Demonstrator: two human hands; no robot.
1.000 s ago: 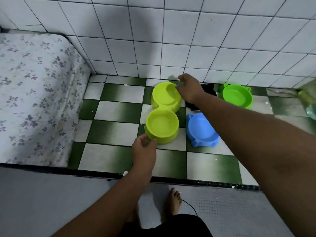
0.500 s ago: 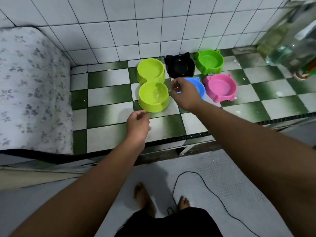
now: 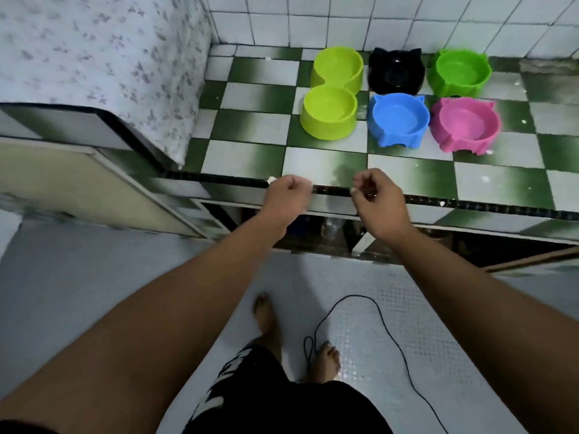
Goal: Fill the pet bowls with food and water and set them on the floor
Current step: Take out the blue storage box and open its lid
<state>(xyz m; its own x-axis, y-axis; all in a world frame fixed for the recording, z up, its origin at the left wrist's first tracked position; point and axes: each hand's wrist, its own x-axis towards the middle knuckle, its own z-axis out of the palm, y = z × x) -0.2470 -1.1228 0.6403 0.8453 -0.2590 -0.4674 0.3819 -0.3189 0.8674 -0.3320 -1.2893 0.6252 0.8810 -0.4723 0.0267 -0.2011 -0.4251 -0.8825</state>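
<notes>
A lime double bowl (image 3: pixel 332 95) stands on the green-and-white tiled counter (image 3: pixel 250 123) near the back wall. To its right sit a black bowl (image 3: pixel 395 72), a green bowl (image 3: pixel 458 72), a blue bowl (image 3: pixel 397 122) and a pink bowl (image 3: pixel 465 125), all cat-shaped and apparently empty. My left hand (image 3: pixel 286 200) and my right hand (image 3: pixel 377 200) hover over the counter's front edge, well short of the bowls. Both have curled fingers and hold nothing.
A floral-covered block (image 3: pixel 103 57) rises at the counter's left. Below the counter an open shelf (image 3: pixel 332 228) shows dim bottles. A thin black cable (image 3: pixel 391 333) loops over the pale floor beside my bare feet (image 3: pixel 326 360).
Both hands have let go of the lime double bowl and drawn back to the counter's front edge. The view has pulled back and tilted down, showing the floor and my feet.
</notes>
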